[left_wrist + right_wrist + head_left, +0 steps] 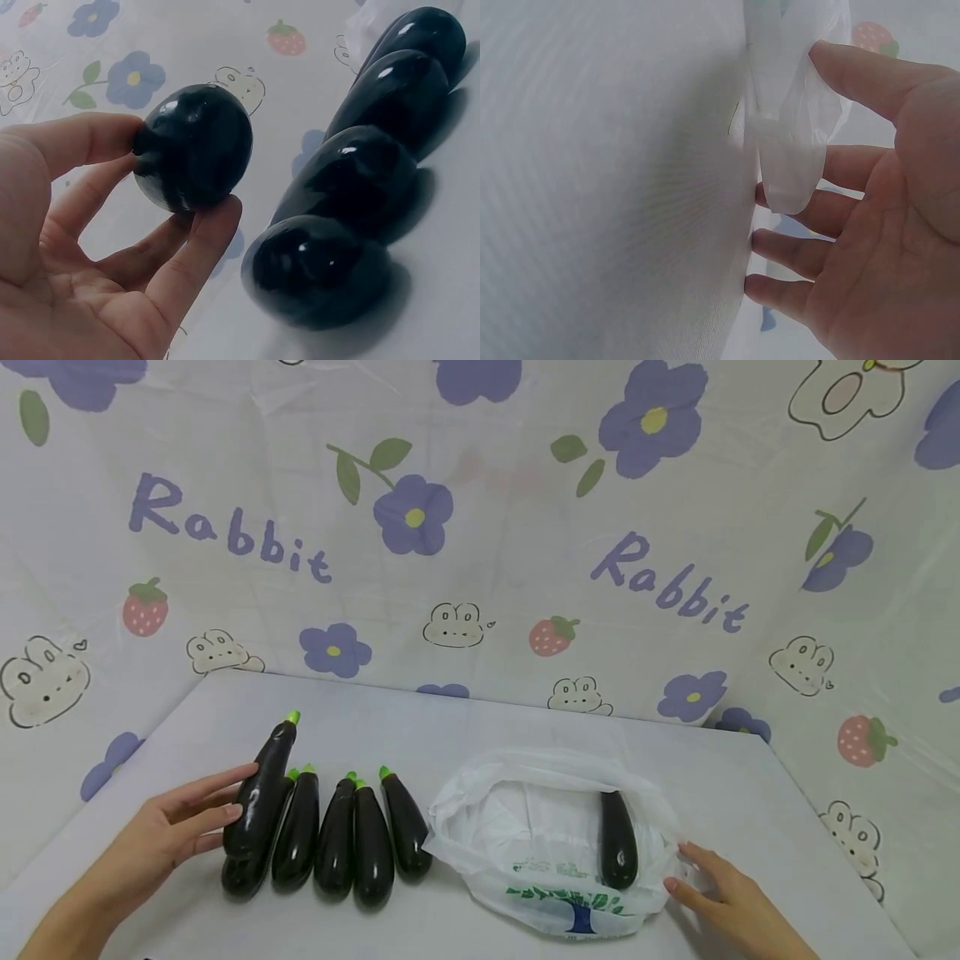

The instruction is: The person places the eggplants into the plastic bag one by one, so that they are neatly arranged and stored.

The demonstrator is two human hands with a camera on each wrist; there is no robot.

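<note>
Toward the left, my left hand (161, 827) grips a dark, glossy eggplant (262, 789) with a green stem, thumb on one side and fingers on the other. In the left wrist view its rounded end (195, 146) faces the camera. Below and beside it, several more eggplants (333, 843) lie in a row on the table. At the right, a white plastic bag (487, 868) with a tree print has its mouth spread wide, and one eggplant (618, 843) is inside. My right hand (723, 893) touches the bag's right edge with extended fingers and thumb.
The white tabletop (360, 702) runs under everything. Behind it hangs a cloth (480, 560) printed with flowers, rabbits and strawberries. The bag's left rim comes right up to the rightmost eggplant (405, 827) of the row.
</note>
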